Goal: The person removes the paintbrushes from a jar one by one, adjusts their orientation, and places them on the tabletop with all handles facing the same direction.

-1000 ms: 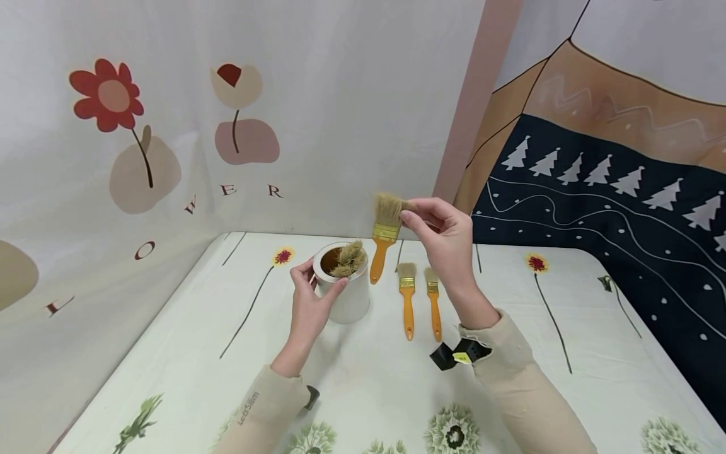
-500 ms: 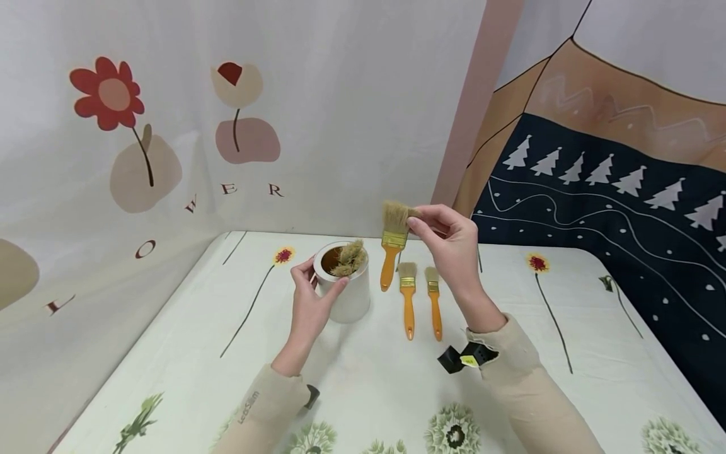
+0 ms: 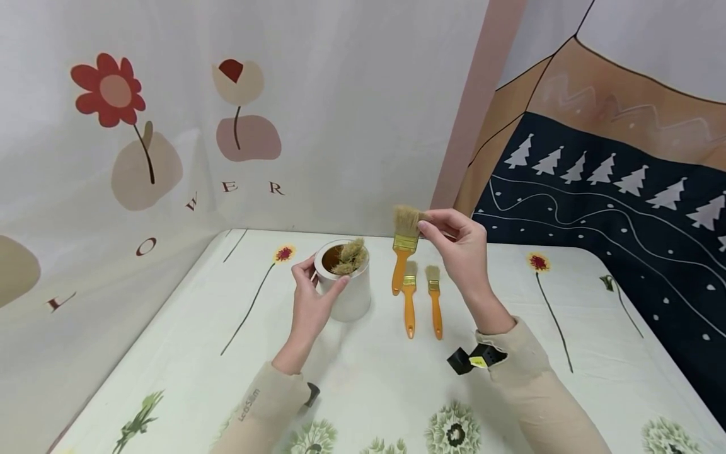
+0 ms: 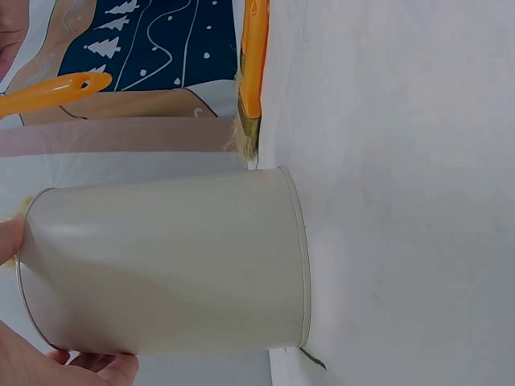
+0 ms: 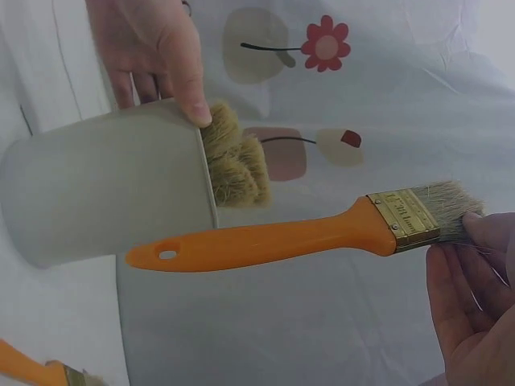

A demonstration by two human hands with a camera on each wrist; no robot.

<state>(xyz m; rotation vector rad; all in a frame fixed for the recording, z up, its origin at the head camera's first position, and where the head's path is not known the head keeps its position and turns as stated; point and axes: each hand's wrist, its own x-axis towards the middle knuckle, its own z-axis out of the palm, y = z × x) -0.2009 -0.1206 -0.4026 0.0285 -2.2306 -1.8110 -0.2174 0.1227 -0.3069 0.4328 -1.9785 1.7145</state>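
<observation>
In the head view my left hand grips a white cylindrical pot near its rim, thumb on the near side and fingers behind. Tan bristles of brushes stick up out of the pot's mouth. My right hand pinches a paintbrush by its bristles, the orange handle hanging down above the table. The right wrist view shows this paintbrush's brass ferrule and the hole at the handle's end. On the table below lie a wide paintbrush, partly overlapped by the held one, and a narrower paintbrush.
The table wears a white cloth printed with flowers. Behind it hangs a pale curtain with flower shapes and letters, and a dark cloth with white trees is on the right. A black camera sits on the right wrist.
My right hand has carried the held paintbrush rightward and slightly down, away from the pot, so it now overlaps the wide brush on the table. The left hand keeps its grip on the pot.
</observation>
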